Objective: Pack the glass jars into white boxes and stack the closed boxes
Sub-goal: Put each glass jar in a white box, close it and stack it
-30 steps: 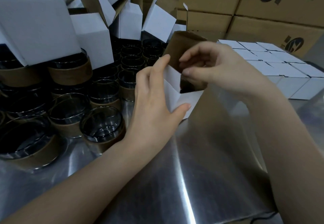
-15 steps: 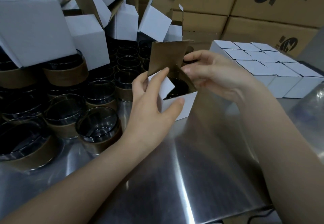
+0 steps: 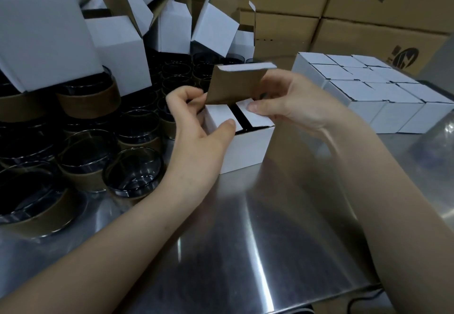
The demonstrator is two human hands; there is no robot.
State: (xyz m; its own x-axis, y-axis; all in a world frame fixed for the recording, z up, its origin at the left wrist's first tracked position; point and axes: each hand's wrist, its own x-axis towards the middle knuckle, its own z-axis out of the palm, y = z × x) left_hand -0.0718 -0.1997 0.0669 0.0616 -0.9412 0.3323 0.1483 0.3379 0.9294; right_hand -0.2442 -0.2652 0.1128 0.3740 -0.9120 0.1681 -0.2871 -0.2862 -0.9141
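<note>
A small white box (image 3: 248, 149) stands on the steel table (image 3: 245, 240) in the middle of the view. Both side flaps are folded in over a dark jar that shows only through the gap between them. Its brown-lined lid flap (image 3: 235, 85) stands up behind. My left hand (image 3: 196, 127) grips the box's left side, thumb on the left flap and fingers at the lid's left edge. My right hand (image 3: 292, 102) pinches the lid's right edge, thumb pressing the right flap down. Several glass jars with brown bands (image 3: 134, 171) crowd the table's left.
Closed white boxes (image 3: 368, 97) sit packed together at the right. Open empty white boxes (image 3: 120, 48) lie piled on the jars at the back left. Brown printed cartons (image 3: 368, 26) are stacked behind. A black cable (image 3: 363, 300) runs by the table's near edge.
The left and right side flaps have been folded down over the jar. The lid flap has tipped forward, and my right hand has moved to its right edge.
</note>
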